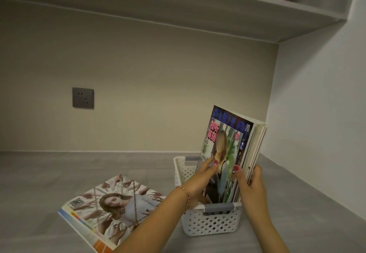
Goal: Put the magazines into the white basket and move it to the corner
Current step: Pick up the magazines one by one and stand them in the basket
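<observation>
A white perforated basket (210, 223) with a grey handle stands on the grey desk, right of centre. Several magazines (227, 149) stand upright in it, leaning right toward the side wall. My left hand (200, 181) presses on the cover of the front magazine, thumb on top. The right edge of the stack is clasped by my right hand (250, 181), thumb on the front and fingers behind. One more magazine (111, 211) with a picture cover lies flat on the desk, left of the basket.
The desk (59, 173) meets the back wall and a white side wall at the far right corner (266, 151). A dark wall socket (83, 97) sits on the back wall. A shelf (217, 14) with red berry twigs hangs overhead.
</observation>
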